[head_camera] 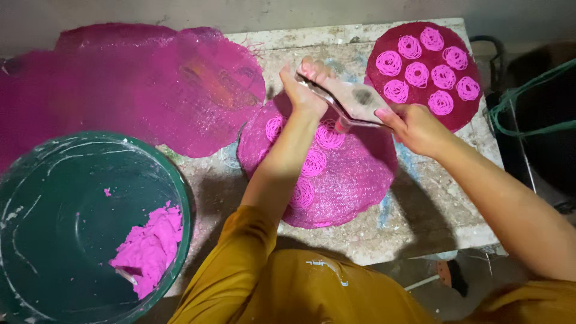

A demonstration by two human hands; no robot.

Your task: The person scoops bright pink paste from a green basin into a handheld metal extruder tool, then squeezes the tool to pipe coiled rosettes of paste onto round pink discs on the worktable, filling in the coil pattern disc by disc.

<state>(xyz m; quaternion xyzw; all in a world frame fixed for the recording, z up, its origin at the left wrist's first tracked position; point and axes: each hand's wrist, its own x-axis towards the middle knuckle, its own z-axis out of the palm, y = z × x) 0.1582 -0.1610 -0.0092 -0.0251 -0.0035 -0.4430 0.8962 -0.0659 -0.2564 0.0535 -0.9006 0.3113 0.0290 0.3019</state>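
Both the left hand (304,90) and the right hand (414,126) grip the metal press (351,102) over the near pink mat (360,180), which carries perhaps five noodle coils (313,162), while the far mat (462,114) is full and dough (150,246) remains in the green bowl (60,204).

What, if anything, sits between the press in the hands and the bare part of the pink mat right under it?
Nothing visible does. Both hands, left and right, hold the press above the pink mat. Noodle coils lie on the mat's left side under the left forearm; the right part is bare.
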